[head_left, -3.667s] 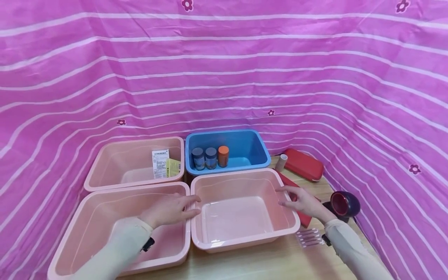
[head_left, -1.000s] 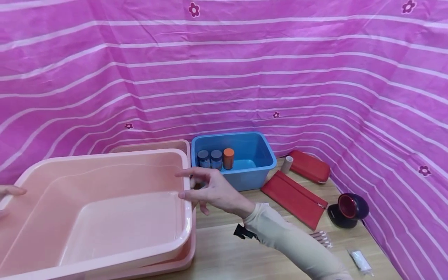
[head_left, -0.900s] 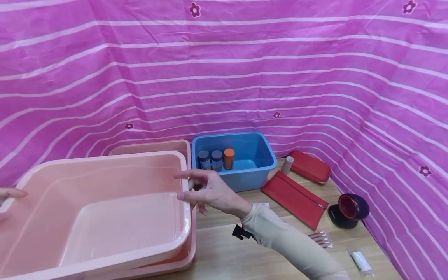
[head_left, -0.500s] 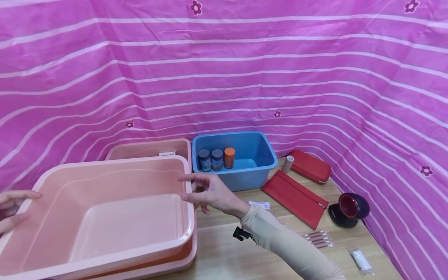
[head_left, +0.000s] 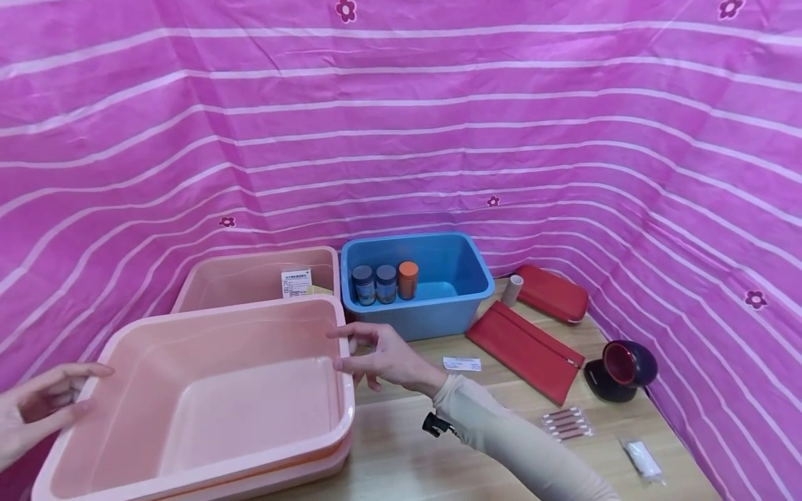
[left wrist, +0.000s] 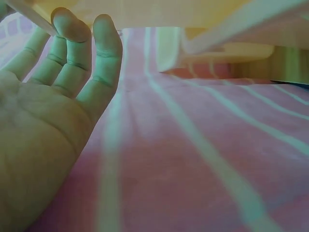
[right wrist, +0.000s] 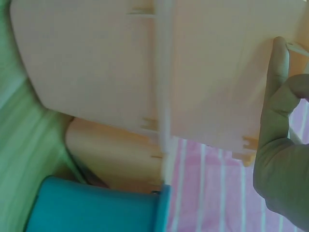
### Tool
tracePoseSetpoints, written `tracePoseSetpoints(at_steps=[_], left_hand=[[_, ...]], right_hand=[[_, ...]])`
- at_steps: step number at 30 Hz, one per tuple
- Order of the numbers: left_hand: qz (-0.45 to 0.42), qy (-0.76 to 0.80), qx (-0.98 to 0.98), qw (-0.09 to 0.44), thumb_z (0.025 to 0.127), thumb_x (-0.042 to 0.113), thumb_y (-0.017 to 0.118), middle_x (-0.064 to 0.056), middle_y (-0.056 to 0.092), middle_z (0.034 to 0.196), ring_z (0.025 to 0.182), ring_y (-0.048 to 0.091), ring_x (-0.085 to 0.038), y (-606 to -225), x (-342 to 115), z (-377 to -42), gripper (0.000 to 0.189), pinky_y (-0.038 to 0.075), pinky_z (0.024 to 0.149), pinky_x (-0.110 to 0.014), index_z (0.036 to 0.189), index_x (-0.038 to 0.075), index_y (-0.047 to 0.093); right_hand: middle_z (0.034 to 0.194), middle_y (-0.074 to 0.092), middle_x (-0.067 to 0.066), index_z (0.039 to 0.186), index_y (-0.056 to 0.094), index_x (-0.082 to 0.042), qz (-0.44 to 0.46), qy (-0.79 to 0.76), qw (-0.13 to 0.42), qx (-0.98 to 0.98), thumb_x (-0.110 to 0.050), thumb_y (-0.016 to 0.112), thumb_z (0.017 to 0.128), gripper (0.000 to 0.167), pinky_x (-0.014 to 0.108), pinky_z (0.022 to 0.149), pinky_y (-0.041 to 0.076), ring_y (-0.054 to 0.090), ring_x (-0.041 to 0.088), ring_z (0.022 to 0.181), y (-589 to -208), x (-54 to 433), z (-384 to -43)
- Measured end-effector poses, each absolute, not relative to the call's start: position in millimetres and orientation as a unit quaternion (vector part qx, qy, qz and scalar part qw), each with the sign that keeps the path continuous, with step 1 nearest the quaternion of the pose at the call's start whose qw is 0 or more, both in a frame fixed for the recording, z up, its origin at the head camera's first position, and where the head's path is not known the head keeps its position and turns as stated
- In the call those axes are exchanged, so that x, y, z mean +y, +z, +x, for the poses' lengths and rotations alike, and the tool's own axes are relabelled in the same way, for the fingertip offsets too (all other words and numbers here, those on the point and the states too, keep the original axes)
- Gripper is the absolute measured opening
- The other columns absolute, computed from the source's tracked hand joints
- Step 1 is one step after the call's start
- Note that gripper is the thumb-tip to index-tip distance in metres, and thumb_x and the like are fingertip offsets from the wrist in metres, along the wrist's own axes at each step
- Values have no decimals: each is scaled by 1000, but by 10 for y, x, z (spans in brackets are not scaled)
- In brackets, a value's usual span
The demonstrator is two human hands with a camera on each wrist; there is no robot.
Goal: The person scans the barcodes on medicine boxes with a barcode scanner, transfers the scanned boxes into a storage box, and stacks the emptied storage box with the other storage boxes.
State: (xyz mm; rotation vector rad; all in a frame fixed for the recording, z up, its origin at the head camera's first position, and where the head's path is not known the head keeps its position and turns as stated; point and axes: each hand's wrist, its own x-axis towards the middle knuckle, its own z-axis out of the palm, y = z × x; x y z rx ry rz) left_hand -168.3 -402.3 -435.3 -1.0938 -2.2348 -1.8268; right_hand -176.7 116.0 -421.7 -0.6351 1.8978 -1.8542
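A pink plastic basin (head_left: 257, 410) sits over a second pink basin (head_left: 313, 470) at the front left, nearly covering it. My left hand (head_left: 46, 410) holds the upper basin's left rim, thumb and fingertips at its edge. In the left wrist view, curled fingers (left wrist: 107, 53) reach up to the rim. At the opposite side, my right hand (head_left: 388, 358) grips the right rim between thumb and fingers. The right wrist view shows the upper basin's wall (right wrist: 217, 87) beside the lower one's (right wrist: 87, 58).
Behind stand a pink basin (head_left: 219, 275) with boxes (head_left: 296, 283) and a blue basin (head_left: 438, 316) with jars (head_left: 386, 284). To the right lie a red zip pouch (head_left: 526, 351), red case (head_left: 551, 292), white cylinder (head_left: 512, 290), paper slip (head_left: 461, 364), cotton swabs (head_left: 567, 423), white packet (head_left: 643, 459) and dark cup-shaped item (head_left: 626, 365).
Both hands have carried the pink basin left from in front of the blue basin to over the front-left one, then lowered it. The paper slip and zip pouch are uncovered.
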Motion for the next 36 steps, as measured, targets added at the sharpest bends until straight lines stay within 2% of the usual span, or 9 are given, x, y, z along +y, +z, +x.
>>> tracePoseSetpoints(at_steps=[5,9,12,16,23,28,33,34,36], left_hand=[[-321,-522,-790,32,78,-39,46,10,68,131,103,66,1,-4503,-4044,-1611,68,55,77,-13,137,-6,55],[-279,-450,-847,45,83,-31,54,20,62,118,96,57,3,-4620,-4015,-1536,60,48,80,-7,136,-3,57],[-241,-418,-875,42,86,-24,60,16,54,101,85,51,-5,-4662,-3960,-1480,52,44,72,-11,132,1,60],[-220,-394,-892,30,90,-16,62,14,48,94,75,48,-10,-4712,-3940,-1444,48,40,63,-18,133,6,60],[-271,-406,-872,24,87,-23,58,15,56,101,76,52,-11,-4870,-3991,-1467,53,46,72,-11,135,-1,56],[-277,-409,-869,32,85,-24,59,15,60,105,78,51,-8,-4867,-3968,-1458,54,45,66,-16,133,1,57],[-258,-328,-906,76,84,-11,72,15,48,85,71,43,-2,-4621,-3807,-1471,52,36,55,-18,127,18,65],[-251,-304,-915,87,86,-5,74,14,49,85,69,41,-1,-4534,-3751,-1492,49,41,63,-15,127,20,65],[-234,-243,-935,108,87,7,78,4,61,93,71,45,-4,-4295,-3590,-1550,46,47,63,-22,130,19,64]], right_hand=[[90,70,2,144,59,-14,-213,-649,211,699,-17,73,95,50,21,44,47,65,29,67,-4378,1141,-1770],[96,73,2,141,62,-19,-195,-635,216,716,-22,75,94,49,20,43,46,68,28,65,-4501,1125,-1774],[98,74,1,140,63,-19,-186,-623,218,728,-24,75,94,47,20,42,43,68,19,62,-4583,1117,-1772],[93,73,1,139,63,-19,-180,-613,223,736,-23,74,94,46,21,42,40,66,16,60,-4657,1108,-1763],[88,68,1,138,63,-21,-174,-612,235,735,-21,73,96,44,21,44,41,62,15,57,-4731,1096,-1766],[87,66,1,140,62,-21,-179,-608,229,739,-22,73,96,46,21,46,43,63,17,59,-4768,1098,-1753],[92,68,1,144,58,-26,-207,-580,173,769,-28,72,97,49,24,58,55,68,28,77,-4718,1208,-1782],[94,69,1,146,57,-26,-212,-563,147,785,-29,72,98,50,26,64,58,68,28,83,-4682,1265,-1803],[104,70,1,148,55,-25,-220,-514,80,825,-34,71,98,53,30,76,60,69,29,96,-4588,1426,-1869]])
